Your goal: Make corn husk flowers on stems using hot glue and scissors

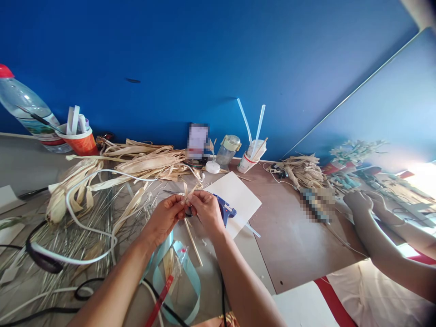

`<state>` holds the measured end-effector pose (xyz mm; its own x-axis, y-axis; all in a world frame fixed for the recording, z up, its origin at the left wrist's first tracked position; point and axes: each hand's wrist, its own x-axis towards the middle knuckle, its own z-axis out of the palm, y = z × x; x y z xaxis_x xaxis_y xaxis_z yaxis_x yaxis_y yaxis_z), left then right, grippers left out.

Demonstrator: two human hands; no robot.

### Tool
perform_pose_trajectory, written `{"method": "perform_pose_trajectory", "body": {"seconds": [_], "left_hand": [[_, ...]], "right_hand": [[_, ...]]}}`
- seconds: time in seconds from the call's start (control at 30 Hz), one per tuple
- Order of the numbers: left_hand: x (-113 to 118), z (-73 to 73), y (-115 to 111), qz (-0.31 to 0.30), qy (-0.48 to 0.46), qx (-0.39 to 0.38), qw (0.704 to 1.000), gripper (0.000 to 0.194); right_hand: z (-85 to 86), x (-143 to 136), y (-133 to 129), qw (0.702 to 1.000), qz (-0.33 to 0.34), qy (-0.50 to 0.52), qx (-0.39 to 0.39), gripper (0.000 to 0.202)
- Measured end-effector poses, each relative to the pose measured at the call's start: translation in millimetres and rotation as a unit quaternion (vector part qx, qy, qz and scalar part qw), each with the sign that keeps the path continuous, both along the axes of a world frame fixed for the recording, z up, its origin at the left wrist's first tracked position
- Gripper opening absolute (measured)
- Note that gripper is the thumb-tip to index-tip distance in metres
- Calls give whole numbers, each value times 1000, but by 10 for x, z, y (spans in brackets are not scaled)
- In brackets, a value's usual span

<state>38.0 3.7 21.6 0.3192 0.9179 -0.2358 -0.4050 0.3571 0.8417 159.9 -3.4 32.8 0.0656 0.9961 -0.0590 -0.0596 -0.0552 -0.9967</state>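
Observation:
My left hand (pixel 168 213) and my right hand (pixel 206 206) meet over the middle of the table. Both are closed, with thumbs and fingertips pinching a small strip of dried corn husk (pixel 185 189) whose pale ends poke up between them. The fingers cover most of it. Just right of my right hand, a blue glue gun (pixel 225 210) rests partly on a white sheet (pixel 240 193). A thin wooden stick (pixel 193 243) lies below my hands. Light blue ribbon (pixel 195 286) loops under my forearms, beside a red strip (pixel 163 295).
Dried corn husks (pixel 150 161) and thin wires (pixel 88 231) spread over the left, crossed by a white cable (pixel 70 200). A bottle (pixel 30 109), an orange cup (pixel 83 143), a jar (pixel 226 152) and a white cup (pixel 247 162) line the blue partition. At right are another person's forearms (pixel 384 245).

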Motion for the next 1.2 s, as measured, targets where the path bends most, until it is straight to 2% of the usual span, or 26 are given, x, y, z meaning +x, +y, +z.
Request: {"method": "perform_pose_trajectory", "body": {"seconds": [0.2, 0.47, 0.63, 0.8, 1.2], "left_hand": [[21, -88, 13, 18, -19, 16, 1000, 23], [61, -101, 20, 56, -12, 24, 998, 22], [58, -197, 29, 95, 38, 48, 994, 19], [59, -221, 30, 111, 61, 43, 991, 19], [42, -226, 47, 131, 44, 30, 990, 20]], "right_hand": [[7, -45, 3, 997, -26, 69, -22, 17], [-125, -123, 1, 993, -71, 94, -6, 11], [-157, -157, 0, 988, -73, 134, -13, 11], [-149, -156, 2, 980, -67, 183, -40, 15], [-122, -148, -6, 989, -40, 138, -32, 16]]}}
